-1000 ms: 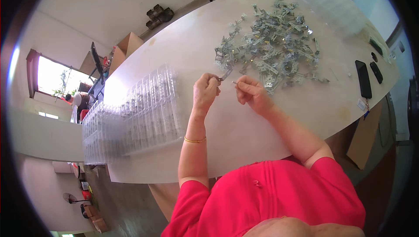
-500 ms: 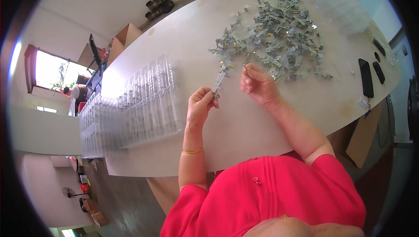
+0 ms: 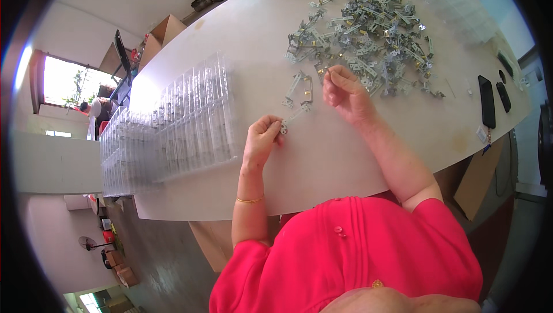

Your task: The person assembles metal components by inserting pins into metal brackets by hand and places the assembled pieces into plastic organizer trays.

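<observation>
My left hand (image 3: 262, 140) is closed in a pinch on one end of a slim silvery metal bracket (image 3: 297, 115), which points away up and to the right above the white table. My right hand (image 3: 348, 95) is farther out, at the near left edge of a heap of similar metal parts (image 3: 377, 39). Its thumb and forefinger are pinched on a small metal frame piece (image 3: 322, 71) with a brass-coloured bit. Between the hands lie a few loose pieces, among them a bracket (image 3: 292, 87) and a wire-like frame (image 3: 308, 89).
Stacked clear plastic trays (image 3: 190, 120) with many slots stand on the table (image 3: 190, 200) at left. More clear trays (image 3: 455, 8) lie at the far right. A black phone (image 3: 487, 101) and small dark objects (image 3: 503, 97) rest near the right edge. Cardboard boxes (image 3: 164, 33) stand beyond the table.
My right hand has moved slightly up and away, to the pieces at the heap's edge. The left hand stays nearly in place, still pinching the bracket. The whole view has shifted a little.
</observation>
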Available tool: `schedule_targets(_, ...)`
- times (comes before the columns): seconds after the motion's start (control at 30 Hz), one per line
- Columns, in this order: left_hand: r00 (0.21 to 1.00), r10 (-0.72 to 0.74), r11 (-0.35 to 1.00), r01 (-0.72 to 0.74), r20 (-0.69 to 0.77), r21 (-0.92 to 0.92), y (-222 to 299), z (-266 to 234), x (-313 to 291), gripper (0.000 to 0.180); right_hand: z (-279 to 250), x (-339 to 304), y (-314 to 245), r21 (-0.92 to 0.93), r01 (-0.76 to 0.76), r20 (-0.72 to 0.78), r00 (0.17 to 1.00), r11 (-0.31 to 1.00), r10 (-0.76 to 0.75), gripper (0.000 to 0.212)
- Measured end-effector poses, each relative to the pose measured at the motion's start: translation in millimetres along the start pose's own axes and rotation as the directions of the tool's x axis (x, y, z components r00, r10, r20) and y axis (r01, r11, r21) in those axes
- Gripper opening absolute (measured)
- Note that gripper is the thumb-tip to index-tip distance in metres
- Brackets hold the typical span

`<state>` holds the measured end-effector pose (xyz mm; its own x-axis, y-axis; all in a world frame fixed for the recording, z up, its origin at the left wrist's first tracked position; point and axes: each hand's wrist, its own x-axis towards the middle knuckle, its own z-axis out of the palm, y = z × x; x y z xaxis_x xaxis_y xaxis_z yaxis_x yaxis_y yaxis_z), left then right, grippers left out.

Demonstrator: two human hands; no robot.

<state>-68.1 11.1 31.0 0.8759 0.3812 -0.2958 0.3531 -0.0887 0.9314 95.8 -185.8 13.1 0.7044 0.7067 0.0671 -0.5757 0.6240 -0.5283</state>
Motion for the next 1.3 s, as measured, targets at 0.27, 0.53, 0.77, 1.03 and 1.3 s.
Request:
schedule_targets(0.27, 0.962, 0.088, 0.813, 0.081, 0.259, -0.576, -16, -10, 2, 0.011, 6, -3, 7, -0.205, -0.008, -0.089, 0.996, 0.979, -0.011, 0.008)
schedule_targets(0.53, 0.985, 0.059, 0.948, -0.004, 0.164, -0.319, -10, -11, -2, 0.013, 11, -7, -1, -0.319, -0.080, -0.029, 0.997, 0.944, 0.075, 0.012)
schedule_targets(0.77, 0.990, 0.139, 0.989, -0.137, 0.035, -0.053, 5, -6, -7, 0.013, 11, -5, 5, -0.374, -0.017, 0.076, 0.996, 0.927, 0.049, 0.013)
schedule_targets(1.03, 0.919, 0.382, 0.879, -0.329, -0.097, 0.346, 19, 2, -17, 0.009, 11, -6, 5, -0.530, 0.102, 0.175, 0.984, 0.842, -0.009, 0.012)
schedule_targets(1.3, 0.862, 0.497, 0.815, -0.427, -0.095, 0.392, 23, 6, -18, 0.007, 13, -7, 10, -0.464, 0.166, 0.180, 0.979, 0.870, -0.091, 0.012)
